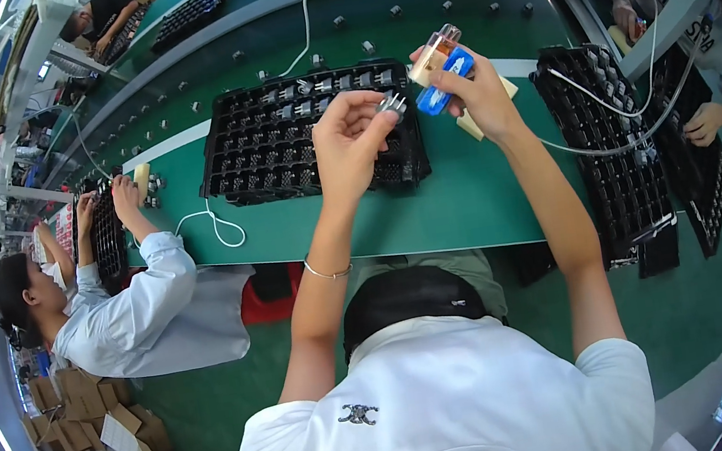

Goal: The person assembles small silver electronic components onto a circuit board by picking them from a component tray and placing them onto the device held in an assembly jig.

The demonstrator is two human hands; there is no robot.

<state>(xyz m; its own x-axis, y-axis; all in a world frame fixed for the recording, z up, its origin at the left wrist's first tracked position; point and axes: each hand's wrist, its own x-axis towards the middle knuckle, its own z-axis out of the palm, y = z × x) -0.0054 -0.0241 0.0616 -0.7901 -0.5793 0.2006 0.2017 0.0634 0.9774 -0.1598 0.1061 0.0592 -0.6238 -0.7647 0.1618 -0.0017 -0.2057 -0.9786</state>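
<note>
Between the fingertips of my left hand (346,144) is a small grey plug (392,106), its metal prongs pointing up and to the right. My right hand (480,90) grips a handheld tool (444,71) with a cream and clear body and a blue wrapped part; its exact kind I cannot make out. The two held things are close together but apart. Behind my left hand lies a black compartment tray (282,189), holding rows of similar small plugs, some with prongs showing. A cream block (470,125) lies on the table, partly hidden by my right hand.
A green table (306,228) carries a white cord (223,226) left of centre. More black trays (623,189) stand at the right, a hose crossing them. Single plugs (368,46) line the conveyor behind. Co-workers (123,305) sit left and stand right; cardboard boxes (80,394) lie lower left.
</note>
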